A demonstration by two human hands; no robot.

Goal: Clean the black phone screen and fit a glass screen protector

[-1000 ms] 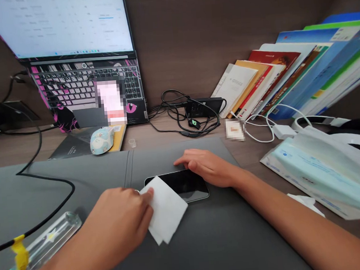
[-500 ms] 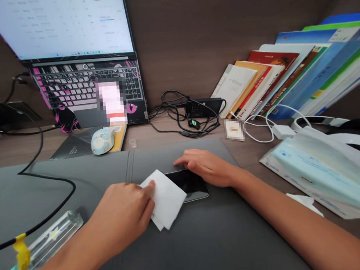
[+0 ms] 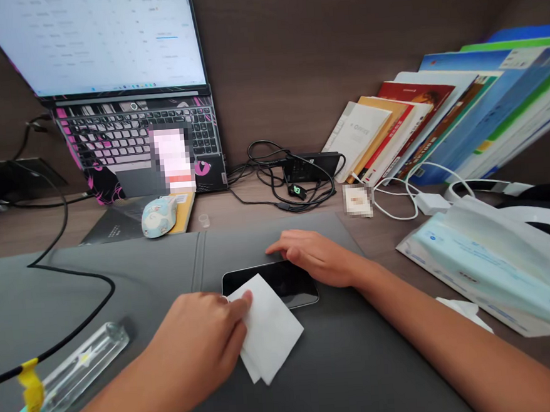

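Observation:
A smartphone (image 3: 293, 283) with a dark screen lies flat on the grey desk mat, its near left part covered. Over that part is a folded white tissue (image 3: 273, 331), which my left hand (image 3: 213, 336) pinches at its left corner, forefinger on top. The tissue hangs past the phone's near edge onto the mat. My right hand (image 3: 317, 254) rests at the phone's far right corner, its fingers stretched out to the left along the far edge. Its palm hides that corner.
Behind stands an open laptop (image 3: 139, 146) with a mouse (image 3: 159, 216) before it. A coil of black cables (image 3: 296, 179) and leaning books (image 3: 392, 135) line the back. On the right lies a tissue pack (image 3: 491, 266); on the left, a clear bottle (image 3: 86, 370) and a black cable (image 3: 98, 309).
My left hand has drawn the tissue nearer and slightly to the right, uncovering the phone's far left corner. My right hand and the phone have stayed in place.

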